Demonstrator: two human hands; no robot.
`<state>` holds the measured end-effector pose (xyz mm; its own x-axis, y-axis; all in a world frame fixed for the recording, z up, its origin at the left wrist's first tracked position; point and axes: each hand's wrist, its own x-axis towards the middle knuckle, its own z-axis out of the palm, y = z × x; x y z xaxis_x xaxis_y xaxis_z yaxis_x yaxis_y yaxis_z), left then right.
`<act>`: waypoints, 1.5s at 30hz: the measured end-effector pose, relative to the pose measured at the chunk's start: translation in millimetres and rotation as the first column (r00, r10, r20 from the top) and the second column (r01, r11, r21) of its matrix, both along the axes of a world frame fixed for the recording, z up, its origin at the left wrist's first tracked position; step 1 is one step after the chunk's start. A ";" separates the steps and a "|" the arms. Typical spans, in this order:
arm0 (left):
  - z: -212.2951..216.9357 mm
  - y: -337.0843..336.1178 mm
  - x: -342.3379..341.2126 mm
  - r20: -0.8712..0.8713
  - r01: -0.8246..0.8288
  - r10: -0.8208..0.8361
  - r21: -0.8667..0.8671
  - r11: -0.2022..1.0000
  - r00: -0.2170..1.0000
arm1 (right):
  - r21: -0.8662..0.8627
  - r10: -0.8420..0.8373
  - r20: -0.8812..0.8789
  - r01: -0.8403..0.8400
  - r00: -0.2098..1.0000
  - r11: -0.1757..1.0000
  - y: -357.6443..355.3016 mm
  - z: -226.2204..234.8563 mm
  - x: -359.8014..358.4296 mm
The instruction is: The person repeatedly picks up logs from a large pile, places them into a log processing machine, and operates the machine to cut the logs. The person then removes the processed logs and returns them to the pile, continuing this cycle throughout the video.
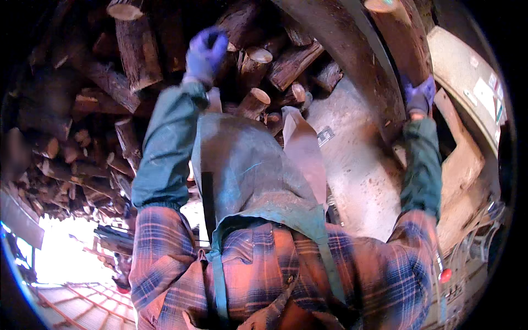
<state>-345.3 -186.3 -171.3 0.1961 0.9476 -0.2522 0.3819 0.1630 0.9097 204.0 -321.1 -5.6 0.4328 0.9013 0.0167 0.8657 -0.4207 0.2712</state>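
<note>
My left hand (204, 54), in a purple glove, is raised in front of the log pile. Its fingers are loosely curled, with a dark gap between them and the thumb, and nothing shows in it. A thick log (404, 47) with a pale cut top stands tilted on the right. At the lower end of that log my right hand (419, 94), also gloved, grips the bark. Left of it rises a wide, dark curved metal part (352, 49), next to a light, worn metal surface (357, 165).
Cut logs (256, 102) lie heaped ahead, and a larger firewood pile (71, 165) spreads to the left. Far right are a beige machine panel (465, 71) and a red knob (445, 274) on a lever. A dark apron (242, 165) hangs before me.
</note>
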 end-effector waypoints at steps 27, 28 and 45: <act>-135.3 -439.4 0.1 -0.145 -0.201 0.251 -0.956 0.213 0.957 | -0.858 -0.768 -0.514 -0.216 0.382 0.467 -264.1 -321.5 -377.5; -121.9 -446.8 0.6 -0.099 -0.099 0.017 -0.939 0.330 0.995 | -0.845 -0.735 -0.530 -0.188 0.424 0.501 -254.7 -286.1 -390.9; 67.2 -360.3 68.3 -0.259 -0.292 0.141 -0.757 0.585 0.956 | -0.980 -0.367 0.009 -0.080 -0.930 0.180 -202.4 -229.2 -324.5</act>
<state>-277.0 -546.6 -104.1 -0.1001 0.3811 -0.9191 0.3578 0.8757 0.3241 -120.5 -523.5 -234.8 -0.4692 -0.0117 -0.8830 -0.6746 -0.6405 0.3670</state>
